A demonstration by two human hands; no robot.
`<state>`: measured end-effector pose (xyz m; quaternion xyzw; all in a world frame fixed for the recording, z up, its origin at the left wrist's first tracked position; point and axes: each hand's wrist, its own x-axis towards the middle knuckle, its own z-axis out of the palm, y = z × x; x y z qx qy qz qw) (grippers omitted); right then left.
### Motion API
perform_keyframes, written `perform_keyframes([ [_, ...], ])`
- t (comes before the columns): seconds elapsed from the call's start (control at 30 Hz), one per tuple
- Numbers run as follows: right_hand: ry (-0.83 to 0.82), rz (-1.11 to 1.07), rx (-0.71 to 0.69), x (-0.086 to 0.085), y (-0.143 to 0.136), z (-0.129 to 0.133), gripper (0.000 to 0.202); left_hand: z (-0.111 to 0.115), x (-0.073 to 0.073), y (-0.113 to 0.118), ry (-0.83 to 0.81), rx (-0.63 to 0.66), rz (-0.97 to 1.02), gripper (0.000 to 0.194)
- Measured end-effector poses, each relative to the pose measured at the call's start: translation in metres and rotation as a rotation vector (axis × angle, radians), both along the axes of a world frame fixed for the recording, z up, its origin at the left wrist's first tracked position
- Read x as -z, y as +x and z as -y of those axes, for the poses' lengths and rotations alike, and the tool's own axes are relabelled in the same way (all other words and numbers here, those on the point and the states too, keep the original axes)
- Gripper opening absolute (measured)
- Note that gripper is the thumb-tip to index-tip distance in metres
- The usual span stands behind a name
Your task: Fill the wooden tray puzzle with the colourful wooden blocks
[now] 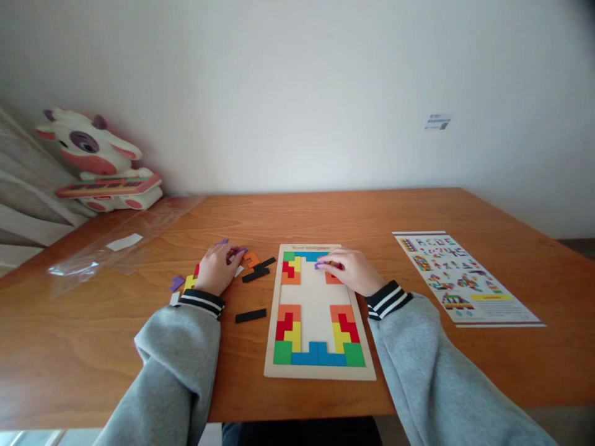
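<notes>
The right hand [356,271], fingertips nearly closed, pinches a purple piece [317,266] best kept level over the board [317,316] beneath, while the left hand [218,267] curls at a second piece [244,250], its grip unclear.

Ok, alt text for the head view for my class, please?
A person's right hand holds a purple piece over a puzzle board partly filled with coloured blocks; the left hand is among loose pieces beside it.

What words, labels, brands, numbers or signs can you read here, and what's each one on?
"Wood Intelligence", slightly blurred: top rim of the puzzle board.
Printed sheet: text too small to read.
Wall sticker: too blurred to read.
Cow toy base: small red mark, too tiny to tell.
</notes>
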<state>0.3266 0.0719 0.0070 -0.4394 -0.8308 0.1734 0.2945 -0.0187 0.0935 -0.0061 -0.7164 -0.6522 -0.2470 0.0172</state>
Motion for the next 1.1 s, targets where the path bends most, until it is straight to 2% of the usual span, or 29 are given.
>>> perform_keyframes([
  [0.1, 0.068, 0.043, -0.028, 0.0040, 0.0004, -0.0019, 0.018, 0.0003, -0.0011, 0.0001, -0.011, 0.000, -0.001, 0.029],
  [0.2, 0.082, 0.078, 0.017, 0.0068, -0.0007, -0.0023, 0.017, 0.0003, -0.0020, 0.0005, 0.016, 0.013, -0.005, 0.028],
  [0.3, 0.042, 0.044, 0.102, 0.0079, -0.0036, -0.0014, 0.016, 0.0000, -0.0025, 0.0010, 0.032, 0.004, 0.001, 0.027],
  [0.43, -0.020, -0.011, 0.158, 0.0078, -0.0065, 0.0000, 0.014, -0.0004, -0.0025, 0.0014, -0.059, -0.054, 0.051, 0.029],
  [0.7, -0.004, 0.029, 0.166, 0.0063, -0.0054, 0.0014, 0.025, 0.0005, -0.0033, 0.0017, -0.089, -0.064, 0.106, 0.030],
  [0.97, -0.020, 0.045, 0.187, 0.0044, -0.0045, 0.0021, 0.019, 0.0016, -0.0055, 0.0024, -0.082, -0.039, 0.072, 0.031],
  [1.1, 0.036, 0.108, 0.153, 0.0037, -0.0047, 0.0025, 0.019, 0.0018, -0.0064, 0.0025, -0.084, -0.030, 0.064, 0.031],
])
